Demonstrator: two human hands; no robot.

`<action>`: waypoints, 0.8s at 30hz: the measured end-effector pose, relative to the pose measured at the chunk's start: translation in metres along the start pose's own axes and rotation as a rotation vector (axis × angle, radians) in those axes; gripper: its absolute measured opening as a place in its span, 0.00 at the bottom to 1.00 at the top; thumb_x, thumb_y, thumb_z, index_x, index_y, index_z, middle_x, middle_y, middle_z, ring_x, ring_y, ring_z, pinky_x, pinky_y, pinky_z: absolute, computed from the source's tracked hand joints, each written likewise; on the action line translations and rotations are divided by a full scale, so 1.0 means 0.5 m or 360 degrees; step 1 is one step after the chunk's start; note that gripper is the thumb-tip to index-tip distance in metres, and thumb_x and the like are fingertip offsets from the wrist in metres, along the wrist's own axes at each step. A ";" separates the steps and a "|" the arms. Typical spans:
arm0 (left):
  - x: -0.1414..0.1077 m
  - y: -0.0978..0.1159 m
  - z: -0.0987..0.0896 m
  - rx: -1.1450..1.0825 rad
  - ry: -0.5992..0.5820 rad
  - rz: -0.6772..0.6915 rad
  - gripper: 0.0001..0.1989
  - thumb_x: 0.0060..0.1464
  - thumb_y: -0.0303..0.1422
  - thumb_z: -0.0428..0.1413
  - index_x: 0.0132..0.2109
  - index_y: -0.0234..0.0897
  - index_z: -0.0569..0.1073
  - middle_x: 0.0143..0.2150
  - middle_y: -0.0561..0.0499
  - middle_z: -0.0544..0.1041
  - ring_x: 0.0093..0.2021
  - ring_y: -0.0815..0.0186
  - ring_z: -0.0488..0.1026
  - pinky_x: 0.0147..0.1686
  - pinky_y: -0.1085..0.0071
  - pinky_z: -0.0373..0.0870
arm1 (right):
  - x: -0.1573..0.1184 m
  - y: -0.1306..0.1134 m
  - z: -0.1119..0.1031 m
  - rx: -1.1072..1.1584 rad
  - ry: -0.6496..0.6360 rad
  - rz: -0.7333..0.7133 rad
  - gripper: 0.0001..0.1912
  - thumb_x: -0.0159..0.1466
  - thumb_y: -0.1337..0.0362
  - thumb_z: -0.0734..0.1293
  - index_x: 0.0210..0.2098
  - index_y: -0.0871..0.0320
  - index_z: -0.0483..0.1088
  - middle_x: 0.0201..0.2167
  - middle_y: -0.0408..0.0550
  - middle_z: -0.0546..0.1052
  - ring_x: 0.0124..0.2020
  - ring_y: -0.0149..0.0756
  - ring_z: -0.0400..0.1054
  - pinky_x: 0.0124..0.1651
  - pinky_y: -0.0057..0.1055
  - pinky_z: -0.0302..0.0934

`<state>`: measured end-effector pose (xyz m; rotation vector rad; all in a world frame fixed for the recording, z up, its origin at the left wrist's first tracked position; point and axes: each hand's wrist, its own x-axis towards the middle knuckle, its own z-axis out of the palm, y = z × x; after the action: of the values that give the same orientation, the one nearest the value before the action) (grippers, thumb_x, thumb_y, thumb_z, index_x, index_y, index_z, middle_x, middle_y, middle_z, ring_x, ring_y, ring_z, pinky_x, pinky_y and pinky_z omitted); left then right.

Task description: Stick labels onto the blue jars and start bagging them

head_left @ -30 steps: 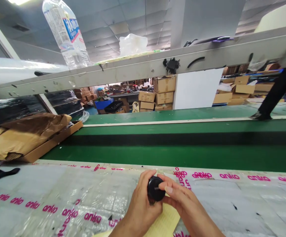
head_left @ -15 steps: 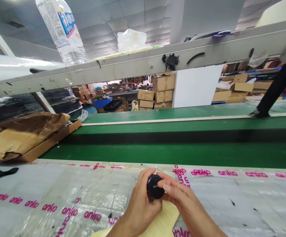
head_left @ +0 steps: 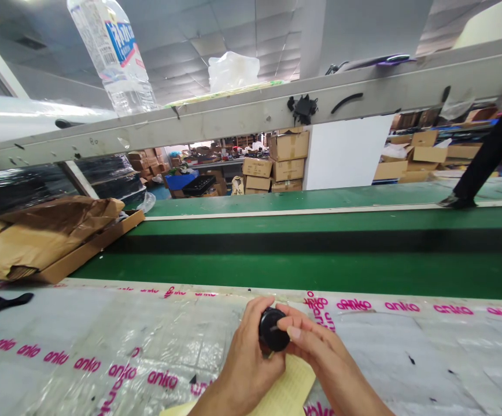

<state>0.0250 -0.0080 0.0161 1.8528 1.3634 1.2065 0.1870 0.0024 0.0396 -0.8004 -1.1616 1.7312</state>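
A small round black part is held low in the middle of the view, just above a table covered in clear plastic printed with pink "anko" lettering. My left hand wraps around its left side. My right hand pinches its right side with thumb and fingertips. A yellow paper sheet lies on the table under both hands.
A green conveyor belt runs across behind the table. A flat cardboard tray with brown paper sits at the left. A grey shelf beam overhead carries a plastic water bottle. A person's dark-trousered leg stands far right.
Both hands and the black part stay almost in place; only the camera shifts slightly.
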 end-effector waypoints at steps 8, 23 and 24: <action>0.000 0.001 -0.001 -0.0017 0.0006 0.0009 0.37 0.46 0.17 0.54 0.61 0.52 0.60 0.60 0.53 0.66 0.60 0.61 0.68 0.61 0.58 0.66 | 0.003 0.005 0.007 0.0071 0.0134 -0.0002 0.18 0.59 0.49 0.73 0.38 0.57 0.81 0.61 0.54 0.73 0.61 0.57 0.65 0.63 0.49 0.60; 0.001 0.003 -0.004 -0.0044 -0.0025 -0.0052 0.37 0.45 0.18 0.55 0.61 0.52 0.60 0.61 0.51 0.66 0.60 0.59 0.68 0.60 0.57 0.66 | -0.002 -0.006 0.008 -0.0157 0.0121 -0.0004 0.16 0.62 0.48 0.70 0.36 0.55 0.79 0.62 0.50 0.70 0.63 0.54 0.62 0.66 0.47 0.57; 0.001 0.003 -0.004 -0.0049 -0.0025 -0.0053 0.37 0.46 0.18 0.55 0.61 0.51 0.60 0.60 0.51 0.66 0.60 0.59 0.68 0.60 0.57 0.66 | -0.003 -0.005 0.006 -0.0186 0.0109 -0.0012 0.16 0.62 0.48 0.69 0.36 0.55 0.79 0.62 0.50 0.70 0.63 0.54 0.62 0.67 0.48 0.55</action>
<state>0.0237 -0.0082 0.0183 1.8076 1.3547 1.1876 0.1855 0.0004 0.0430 -0.9177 -1.2265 1.6286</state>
